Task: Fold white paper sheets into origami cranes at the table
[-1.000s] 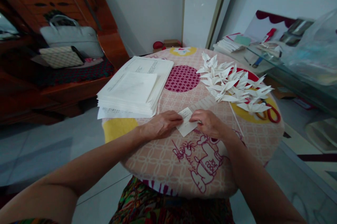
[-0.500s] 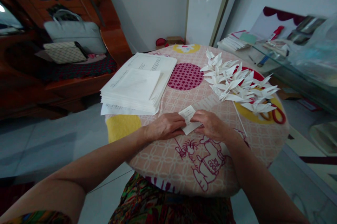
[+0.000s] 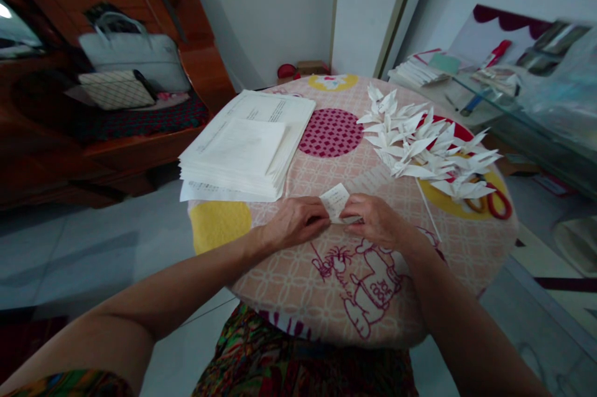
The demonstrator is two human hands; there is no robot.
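Note:
A small piece of printed paper [image 3: 334, 199] lies on the cloth-covered round table, folded at its near edge. My left hand [image 3: 298, 221] is closed with its fingertips on the paper's left side. From the other side my right hand [image 3: 373, 218] pinches the paper's right part, thumb and fingers together. Parts of the paper are hidden under the fingers. Just beyond it lies a pale printed strip [image 3: 370, 179]. Many folded white paper cranes [image 3: 420, 142] are heaped at the right of the table.
At the left stands a stack of printed sheets [image 3: 214, 135] with smaller paper squares [image 3: 249, 145] on top. Red-handled scissors [image 3: 499, 203] lie partly under the cranes, near a thin white stick [image 3: 428, 210]. A glass-topped side table [image 3: 517, 111] adjoins at the right.
The paper's lower corner, which pointed toward me between my hands, is now folded up, leaving a straighter near edge. Both hands stay on the paper. The view has shifted slightly.

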